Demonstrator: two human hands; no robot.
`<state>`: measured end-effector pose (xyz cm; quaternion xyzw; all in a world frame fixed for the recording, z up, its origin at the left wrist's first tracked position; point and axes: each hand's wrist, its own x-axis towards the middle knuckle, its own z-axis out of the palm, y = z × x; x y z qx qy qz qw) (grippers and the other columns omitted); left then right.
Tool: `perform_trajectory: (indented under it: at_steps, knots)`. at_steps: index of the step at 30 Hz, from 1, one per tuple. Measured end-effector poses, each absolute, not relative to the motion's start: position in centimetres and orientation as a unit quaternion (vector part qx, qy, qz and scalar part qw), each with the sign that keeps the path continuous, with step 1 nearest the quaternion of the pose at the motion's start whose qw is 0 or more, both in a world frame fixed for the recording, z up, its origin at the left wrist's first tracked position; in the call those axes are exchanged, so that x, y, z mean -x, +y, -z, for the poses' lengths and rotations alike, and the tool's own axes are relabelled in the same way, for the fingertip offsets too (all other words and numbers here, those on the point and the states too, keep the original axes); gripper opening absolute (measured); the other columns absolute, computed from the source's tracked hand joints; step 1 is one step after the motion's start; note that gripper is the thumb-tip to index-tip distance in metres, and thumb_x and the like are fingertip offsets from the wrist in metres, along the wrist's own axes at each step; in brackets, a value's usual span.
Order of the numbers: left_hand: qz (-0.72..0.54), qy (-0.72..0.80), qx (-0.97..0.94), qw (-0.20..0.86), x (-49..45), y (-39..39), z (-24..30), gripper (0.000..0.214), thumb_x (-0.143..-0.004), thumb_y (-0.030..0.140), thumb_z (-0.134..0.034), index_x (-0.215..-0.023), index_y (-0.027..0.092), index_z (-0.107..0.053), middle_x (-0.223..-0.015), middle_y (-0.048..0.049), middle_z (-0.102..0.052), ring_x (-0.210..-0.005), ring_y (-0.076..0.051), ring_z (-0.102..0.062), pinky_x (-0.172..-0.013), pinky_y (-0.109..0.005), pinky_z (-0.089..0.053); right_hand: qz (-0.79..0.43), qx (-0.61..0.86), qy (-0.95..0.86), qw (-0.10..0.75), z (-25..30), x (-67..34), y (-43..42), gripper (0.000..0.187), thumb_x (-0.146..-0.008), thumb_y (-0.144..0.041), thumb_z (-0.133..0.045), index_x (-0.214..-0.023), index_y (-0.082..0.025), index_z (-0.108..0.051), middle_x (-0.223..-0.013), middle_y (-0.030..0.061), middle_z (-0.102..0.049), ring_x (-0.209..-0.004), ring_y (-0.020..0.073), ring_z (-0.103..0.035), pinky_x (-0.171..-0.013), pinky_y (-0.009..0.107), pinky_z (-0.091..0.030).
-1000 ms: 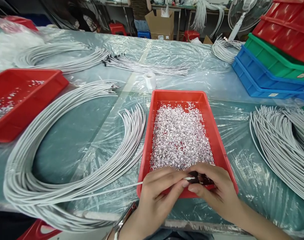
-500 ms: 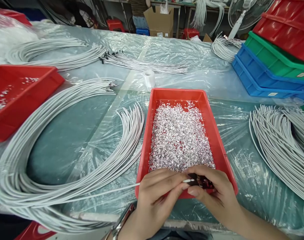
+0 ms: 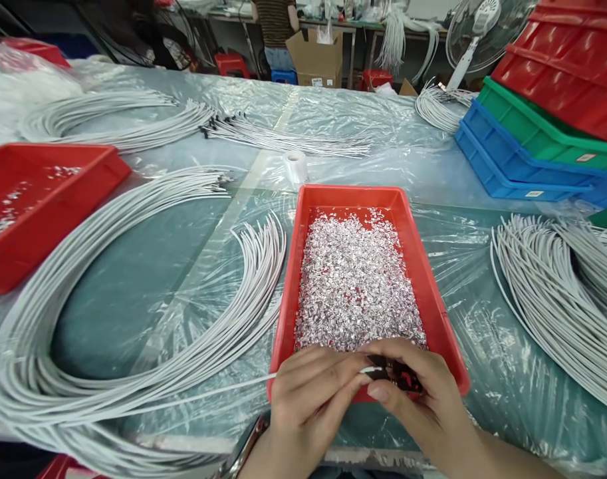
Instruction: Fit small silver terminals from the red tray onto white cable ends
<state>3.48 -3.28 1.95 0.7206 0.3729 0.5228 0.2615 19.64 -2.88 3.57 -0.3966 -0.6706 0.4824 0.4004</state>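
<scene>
My left hand (image 3: pixel 310 396) is closed around a single white cable (image 3: pixel 233 385), whose end pokes out past the fingertips. The cable runs back left to a large coiled bundle of white cables (image 3: pixel 38 372). In my right hand (image 3: pixel 427 392) is a small dark hand tool (image 3: pixel 400 376) with reddish parts, partly hidden by the fingers; its exact kind does not show. The cable's end lies at the tool's jaws. Both hands are over the near end of a red tray (image 3: pixel 440 313), which holds many silvery scraps (image 3: pixel 358 286).
Another red tray (image 3: pixel 84 193) with scraps is at left. More white cables (image 3: pixel 557 286) lie at right, below stacked bins (image 3: pixel 512 146). A white roll (image 3: pixel 296 167) stands behind the tray. Plastic film covers the table. A fan (image 3: pixel 475 40) and a person (image 3: pixel 278 26) are beyond.
The view has shifted slightly, so the table sits lower in the picture. My hands keep their grips, and the tool's jaws and the cable end are closer together.
</scene>
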Motion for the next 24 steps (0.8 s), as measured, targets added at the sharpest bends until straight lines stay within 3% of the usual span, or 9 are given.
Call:
perform_trajectory:
  at_steps: [5, 18, 24]
  knots:
    - [-0.533, 0.364, -0.727, 0.235, -3.49, -3.48, -1.57, 0.019, -0.084, 0.003, -0.055, -0.099, 0.013, -0.062, -0.083, -0.0047, -0.070, -0.068, -0.013, -0.064, -0.060, -0.026, -0.049, -0.515, 0.392, -0.637, 0.419, -3.53, -19.23, -3.16, 0.028, -0.087, -0.020, -0.059, -0.112, -0.034, -0.056, -0.088, -0.0054, -0.066, -0.077, 0.0098, -0.063, -0.068, 0.017, -0.050]
    - [-0.542, 0.356, -0.725, 0.231, -3.46, -3.67, -1.19, 0.021, -0.082, 0.002, -0.057, -0.100, 0.012, -0.063, -0.080, -0.0049, -0.070, -0.066, -0.013, -0.063, -0.058, -0.026, -0.048, -0.496, 0.408, -0.644, 0.416, -3.80, -19.21, -3.55, 0.020, -0.087, -0.023, -0.059, -0.106, -0.028, -0.058, -0.079, -0.0027, -0.066, -0.071, 0.0123, -0.064, -0.059, 0.018, -0.051]
    - [-0.554, 0.356, -0.716, 0.230, -3.36, -3.75, -1.22, 0.026, -0.081, 0.000, -0.058, -0.103, 0.012, -0.063, -0.084, -0.0045, -0.070, -0.069, -0.013, -0.063, -0.060, -0.026, -0.049, -0.498, 0.398, -0.646, 0.421, -4.01, -19.15, -3.40, 0.025, -0.087, -0.019, -0.058, -0.110, -0.029, -0.058, -0.087, -0.0020, -0.069, -0.075, 0.0127, -0.065, -0.064, 0.019, -0.053]
